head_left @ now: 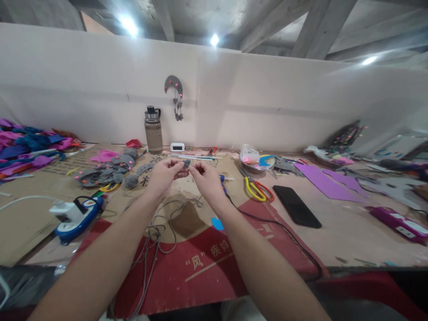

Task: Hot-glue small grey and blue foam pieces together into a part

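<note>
Over the middle of the table, my left hand (pixel 163 177) pinches a small dark grey felt piece (pixel 187 163) between thumb and fingers. Close against its right side, my right hand (pixel 206 179) has thumb and forefinger pressed together; anything between those fingertips is too small to make out. Loose grey yarn (pixel 157 232) runs in loops across the cardboard below and between my forearms. A blue tool with a white tip (pixel 228 178) and a black cord is partly hidden behind my right hand. A blue felt scrap (pixel 217 223) lies beside my right forearm.
Yellow-and-orange-handled scissors (pixel 256 189), a black phone (pixel 296 206) and purple felt sheets (pixel 329 180) lie to the right. On the left are a blue power strip (pixel 79 220) and grey felt pieces (pixel 103 174). A bottle (pixel 153 133) stands near the white partition, where a grey moon ornament (pixel 173 84) hangs.
</note>
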### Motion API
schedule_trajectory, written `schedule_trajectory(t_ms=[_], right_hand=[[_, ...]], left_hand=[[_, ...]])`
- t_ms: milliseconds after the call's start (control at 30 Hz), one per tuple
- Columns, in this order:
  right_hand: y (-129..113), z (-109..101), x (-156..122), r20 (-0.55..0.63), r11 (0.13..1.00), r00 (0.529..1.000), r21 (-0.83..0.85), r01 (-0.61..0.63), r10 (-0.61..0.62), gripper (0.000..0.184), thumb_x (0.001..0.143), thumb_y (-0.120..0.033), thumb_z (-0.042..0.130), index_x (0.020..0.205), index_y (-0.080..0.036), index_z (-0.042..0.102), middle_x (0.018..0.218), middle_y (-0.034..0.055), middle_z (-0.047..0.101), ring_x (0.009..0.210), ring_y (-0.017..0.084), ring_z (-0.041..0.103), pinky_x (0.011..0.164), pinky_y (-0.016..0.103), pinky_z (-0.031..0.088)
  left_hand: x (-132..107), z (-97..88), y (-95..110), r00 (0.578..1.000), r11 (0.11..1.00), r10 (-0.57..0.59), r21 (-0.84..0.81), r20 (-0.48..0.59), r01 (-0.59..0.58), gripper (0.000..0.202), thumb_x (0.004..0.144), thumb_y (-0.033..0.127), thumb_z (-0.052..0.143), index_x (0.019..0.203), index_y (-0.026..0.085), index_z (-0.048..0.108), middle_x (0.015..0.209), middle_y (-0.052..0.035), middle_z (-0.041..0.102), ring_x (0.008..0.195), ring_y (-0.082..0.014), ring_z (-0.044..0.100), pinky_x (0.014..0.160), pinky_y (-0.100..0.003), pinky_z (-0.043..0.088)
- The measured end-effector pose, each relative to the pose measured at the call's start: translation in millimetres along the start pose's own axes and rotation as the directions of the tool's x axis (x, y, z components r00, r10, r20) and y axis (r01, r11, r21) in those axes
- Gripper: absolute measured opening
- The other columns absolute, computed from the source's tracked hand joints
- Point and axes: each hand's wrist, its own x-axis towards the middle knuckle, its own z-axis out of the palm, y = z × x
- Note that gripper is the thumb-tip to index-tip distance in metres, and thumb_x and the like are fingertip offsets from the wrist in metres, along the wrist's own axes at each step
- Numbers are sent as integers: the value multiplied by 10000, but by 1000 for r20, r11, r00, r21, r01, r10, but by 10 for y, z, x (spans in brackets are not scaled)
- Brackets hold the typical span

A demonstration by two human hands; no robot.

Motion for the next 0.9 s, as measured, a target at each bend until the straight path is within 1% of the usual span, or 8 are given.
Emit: schedule_trajectory(t_ms=[267, 433, 500, 567, 667, 767, 833, 900], right_hand=[[103, 17, 2, 186, 997, 981, -42, 67, -58, 185, 786, -310, 454, 732, -174, 568, 630, -31, 529, 600, 92, 457, 587, 216, 349], [122, -180, -28, 481, 987, 876, -155, 52, 29, 267, 796, -368, 451, 724, -180, 626, 621, -30, 564, 574, 93, 469, 557, 214, 337], [152, -309, -29, 418, 960, 905, -277, 49, 75, 312, 814, -397, 425, 726, -180, 631, 642, -16, 584, 604, 108, 496, 568, 221, 344], [211, -434, -16, 225, 892, 966, -452, -9, 123, 326, 837, -387, 390, 777, -176, 631, 707, 18, 619, 659, 135, 535, 601, 238, 362], [340, -570, 16, -34, 691, 979, -703, -168, 203, 307, 838, -357, 403, 878, -143, 620, 823, 106, 648, 758, 196, 584, 660, 282, 386], [479, -607, 38, -80, 508, 951, -830, -229, 297, 350, 825, -371, 433, 944, -92, 608, 912, 194, 641, 853, 261, 601, 714, 325, 404], [556, -583, 36, -64, 479, 931, -843, -243, 359, 376, 805, -391, 466, 985, -89, 599, 945, 205, 637, 887, 272, 603, 735, 329, 413], [615, -539, 22, -43, 510, 911, -817, -269, 411, 368, 754, -365, 538, 995, -94, 600, 953, 198, 640, 900, 269, 604, 741, 320, 420]], left_hand=[[80, -132, 87, 986, 987, 142, -62, -81, -148, 190, 623, 240, 710, 737, 114, 626, 659, -20, 615, 602, -112, 597, 583, -239, 501], [150, -278, 197, 981, 972, 135, -175, -141, -158, 206, 607, 228, 721, 768, 133, 634, 680, -9, 619, 598, -94, 584, 504, -185, 462], [169, -320, 215, 978, 968, 119, -198, -171, -153, 205, 604, 223, 723, 769, 142, 631, 664, -2, 618, 574, -85, 576, 489, -177, 452], [177, -343, 217, 977, 966, 113, -211, -182, -152, 205, 605, 226, 723, 770, 149, 630, 656, 0, 620, 553, -80, 569, 485, -176, 449], [176, -351, 203, 976, 960, 135, -223, -173, -172, 212, 603, 231, 725, 776, 154, 631, 667, -2, 623, 550, -79, 568, 477, -172, 441], [171, -354, 193, 973, 957, 145, -225, -178, -183, 218, 597, 230, 729, 775, 156, 627, 646, 1, 615, 542, -78, 565, 458, -160, 425], [173, -363, 192, 971, 955, 144, -229, -189, -186, 225, 595, 234, 732, 778, 156, 625, 631, 6, 611, 531, -73, 562, 453, -154, 422], [179, -377, 193, 971, 952, 140, -243, -194, -186, 236, 593, 237, 736, 784, 156, 625, 636, 8, 614, 528, -68, 560, 451, -151, 422]])
